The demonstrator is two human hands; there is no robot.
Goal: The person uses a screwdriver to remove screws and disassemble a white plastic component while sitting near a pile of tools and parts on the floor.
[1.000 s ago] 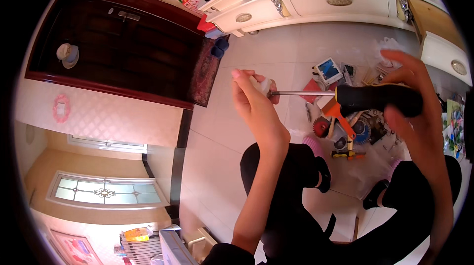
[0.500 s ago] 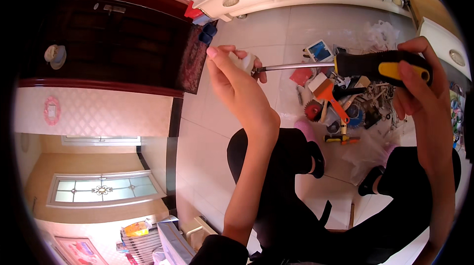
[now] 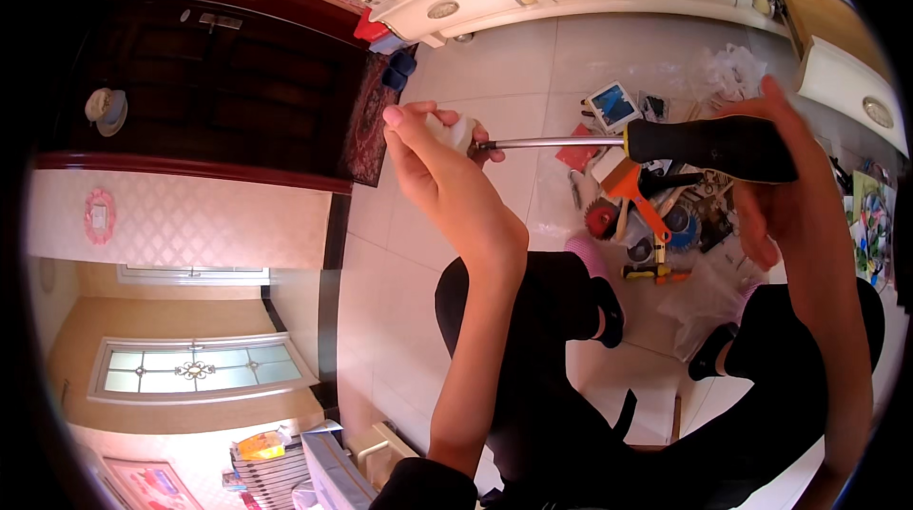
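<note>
Screwdriver (image 3: pixel 666 144) with a bright steel shaft, a thick black handle and a narrow yellow collar lay nearly level in the air, two o'clock from the middle of the view, its tip toward nine o'clock and its butt toward three. At twelve o'clock the left hand (image 3: pixel 445 173) had its fingers clamped on a small white block-like piece (image 3: pixel 456 133), and the tip reached that piece's near side; whether it was seated was too small to tell. Near three o'clock the right hand (image 3: pixel 804 196) cupped the butt, its fingers apart and the handle resting against the palm.

With so loose a hold, the handle could well have dropped or swung toward six o'clock and pulled the tip free. A push off the shaft's line might have made the tip skid into the left fingers, which sat right beside it.

Half a second earlier, the right fingers had been wrapped around the handle and a broad yellow patch had faced up; now they were spread and its black face showed. The handle had shifted slightly toward nine o'clock, while the left grip looked unchanged.
</note>
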